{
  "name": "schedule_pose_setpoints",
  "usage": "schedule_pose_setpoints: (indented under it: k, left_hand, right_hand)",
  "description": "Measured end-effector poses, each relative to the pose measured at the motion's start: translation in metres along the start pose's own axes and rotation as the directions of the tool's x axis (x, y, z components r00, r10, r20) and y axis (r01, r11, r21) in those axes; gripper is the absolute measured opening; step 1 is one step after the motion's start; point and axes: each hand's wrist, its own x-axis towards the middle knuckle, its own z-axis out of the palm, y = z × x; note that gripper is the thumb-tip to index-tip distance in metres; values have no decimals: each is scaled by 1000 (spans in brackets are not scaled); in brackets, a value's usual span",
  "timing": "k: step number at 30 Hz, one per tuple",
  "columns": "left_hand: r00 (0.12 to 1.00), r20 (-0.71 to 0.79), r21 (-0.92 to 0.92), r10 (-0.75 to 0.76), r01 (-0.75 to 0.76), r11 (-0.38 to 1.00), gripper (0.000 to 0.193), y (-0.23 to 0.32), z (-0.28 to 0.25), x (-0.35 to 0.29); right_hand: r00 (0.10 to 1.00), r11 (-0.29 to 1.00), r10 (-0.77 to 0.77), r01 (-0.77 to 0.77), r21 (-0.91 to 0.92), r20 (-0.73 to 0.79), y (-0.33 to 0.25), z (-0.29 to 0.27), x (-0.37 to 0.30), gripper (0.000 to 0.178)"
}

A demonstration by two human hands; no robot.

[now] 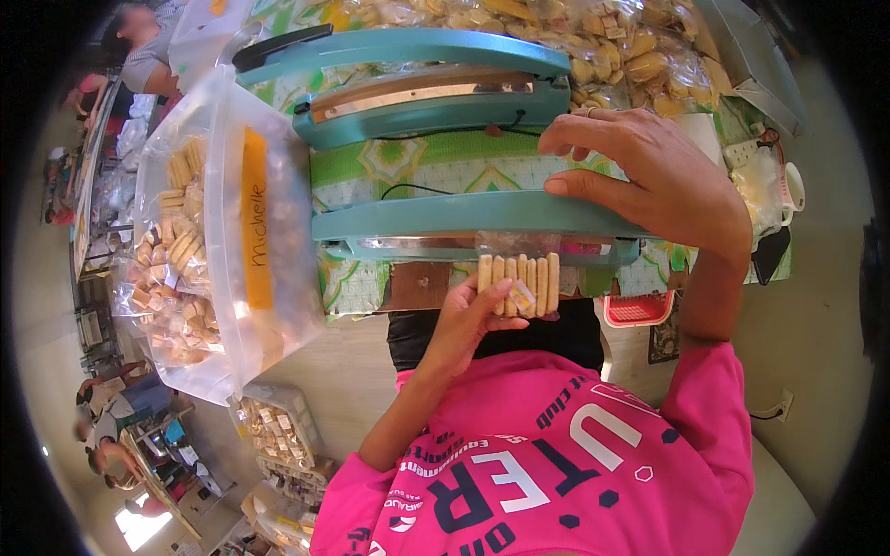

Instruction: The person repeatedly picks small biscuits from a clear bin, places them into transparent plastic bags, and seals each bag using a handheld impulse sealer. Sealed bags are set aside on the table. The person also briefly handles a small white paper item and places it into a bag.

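Note:
My left hand (461, 320) pinches a small clear bag of pale biscuit sticks (542, 283) at its left side. The bag's upper end lies at the sealing strip of a teal impulse sealer (436, 215), under its long arm. My right hand (654, 176) is over the right end of that arm, fingers spread and the thumb lying along its top. A second teal sealer (422, 107) stands behind, with its arm raised. Whether the bag's end is between the sealer's jaws, I cannot tell.
Left of the sealers stands a clear plastic tub (289, 250) with bagged biscuits (181, 269). Many filled bags (612, 46) are heaped at the back. A red basket (638, 310) is below the table edge, a power strip (742, 153) at right. Other people work far left.

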Motion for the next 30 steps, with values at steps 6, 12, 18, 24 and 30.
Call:
schedule_pose_setpoints:
  k: [6,12,18,24,30]
  left_hand:
    - [998,-46,31,53,-51,998,39,8,1,1]
    - [995,8,0,98,-98,995,36,14,6,7]
    - [999,28,22,36,-36,999,37,22,3,10]
    - [998,65,0,-26,26,1000,39,14,-6,13]
    - [992,105,-26,-63,66,997,37,12,-13,17]
  right_hand:
    - [980,978,190,-194,73,54,7,19,-11,35]
    - [936,921,352,-349,-173,-16,11,41,-23,32]
    - [858,859,512,-512,-31,39,14,51,-25,30]
    - [819,791,556,-573,215,138,33,65,-26,29]
    - [857,810,479,-515,282,189,48,73,-29,31]
